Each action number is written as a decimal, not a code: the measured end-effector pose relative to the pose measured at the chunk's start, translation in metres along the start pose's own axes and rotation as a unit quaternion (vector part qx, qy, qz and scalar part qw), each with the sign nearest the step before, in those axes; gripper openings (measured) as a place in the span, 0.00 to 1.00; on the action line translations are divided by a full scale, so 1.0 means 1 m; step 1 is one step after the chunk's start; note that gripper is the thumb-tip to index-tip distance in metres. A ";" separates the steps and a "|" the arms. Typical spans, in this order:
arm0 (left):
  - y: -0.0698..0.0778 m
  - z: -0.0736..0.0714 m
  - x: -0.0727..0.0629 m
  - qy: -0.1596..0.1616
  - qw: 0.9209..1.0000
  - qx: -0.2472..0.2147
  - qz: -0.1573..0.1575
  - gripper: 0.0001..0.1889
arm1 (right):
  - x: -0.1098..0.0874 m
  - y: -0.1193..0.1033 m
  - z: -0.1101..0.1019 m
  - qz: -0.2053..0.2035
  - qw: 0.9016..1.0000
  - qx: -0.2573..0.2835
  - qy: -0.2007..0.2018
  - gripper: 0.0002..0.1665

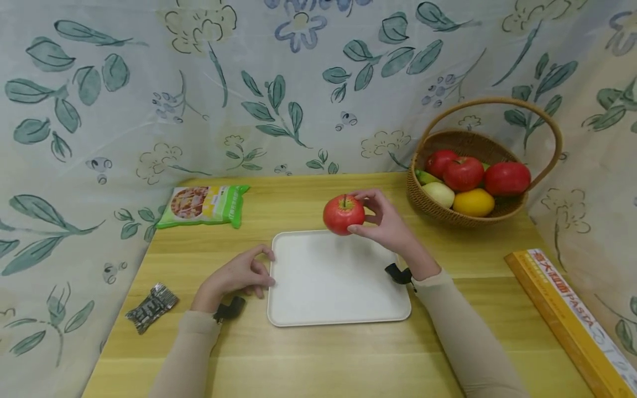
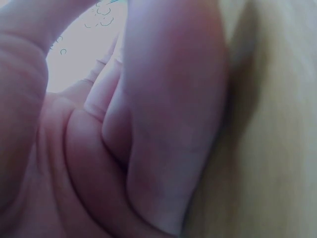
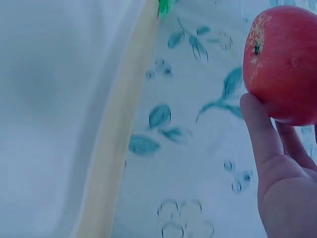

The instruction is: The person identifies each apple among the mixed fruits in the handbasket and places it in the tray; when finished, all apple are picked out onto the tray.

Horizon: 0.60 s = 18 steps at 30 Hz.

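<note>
In the head view, my right hand [image 1: 383,221] holds a red apple [image 1: 342,215] above the far edge of a white rectangular tray [image 1: 338,282]. Its thumb and fingers lie around the apple's right side. The right wrist view also has the apple [image 3: 285,64] between the fingers, its stem hollow facing left. My left hand [image 1: 239,273] is at the tray's left rim, index finger and thumb apart and loosely bent, their tips at the edge. Bent fingers [image 2: 173,114] fill the left wrist view, where any contact with the tray is hidden.
A wicker basket [image 1: 448,218] with a tall handle stands at the back right, holding several fruits. Back left lies a green food packet [image 1: 204,205]. A small dark wrapper [image 1: 151,308] rests near the left edge, and a long yellow pasta box [image 1: 572,320] lies along the right.
</note>
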<state>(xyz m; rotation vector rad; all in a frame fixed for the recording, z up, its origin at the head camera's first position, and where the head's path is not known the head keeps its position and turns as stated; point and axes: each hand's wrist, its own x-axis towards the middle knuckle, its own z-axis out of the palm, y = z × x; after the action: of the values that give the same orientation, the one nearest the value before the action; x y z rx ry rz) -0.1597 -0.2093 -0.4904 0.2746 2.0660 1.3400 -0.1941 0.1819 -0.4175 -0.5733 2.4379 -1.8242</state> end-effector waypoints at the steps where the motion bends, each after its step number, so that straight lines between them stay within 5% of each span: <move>1: 0.000 0.000 0.000 0.000 1.000 0.000 -0.001 0.29 | 0.001 -0.001 0.008 0.008 1.000 0.002 -0.009 0.39; 11: 0.001 -0.003 -0.003 0.008 1.000 0.017 -0.013 0.31 | 0.011 -0.010 0.078 0.064 0.997 0.023 -0.042 0.40; 18: 0.001 -0.001 -0.002 0.003 1.000 0.017 -0.016 0.31 | 0.014 0.005 0.106 0.085 0.995 0.001 -0.059 0.40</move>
<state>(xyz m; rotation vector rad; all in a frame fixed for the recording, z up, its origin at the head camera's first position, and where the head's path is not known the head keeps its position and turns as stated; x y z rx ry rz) -0.1592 -0.2101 -0.4882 0.2510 2.0915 1.2879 -0.1817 0.0816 -0.4522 -0.4440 2.3285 -1.6771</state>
